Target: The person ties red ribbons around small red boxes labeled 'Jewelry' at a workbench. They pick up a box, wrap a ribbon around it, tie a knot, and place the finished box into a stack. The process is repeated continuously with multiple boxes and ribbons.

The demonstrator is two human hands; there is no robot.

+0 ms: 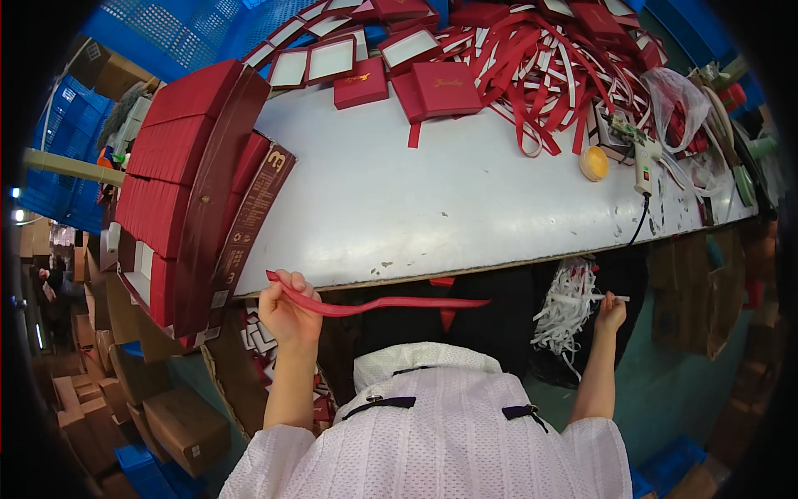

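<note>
My left hand (pixel 291 309) is closed round one end of a red ribbon strip (pixel 391 303), just off the table's front edge. The strip's free part stretches to the right across my lap. Off to the right, below the table edge, my right hand (pixel 611 314) pinches a short white strip (pixel 621 298). Beside that hand, a heap of white paper strips (pixel 565 312) lies on something black like a bag. A large pile of red and white ribbons (pixel 540 75) covers the far right of the table.
An open carton packed with red boxes (pixel 166 179) leans at the table's left. Red boxes and white-lined trays (pixel 330 61) sit along the back of the white table (pixel 357 191). At right are a yellow roll (pixel 593 164) and a corded glue gun (pixel 644 162).
</note>
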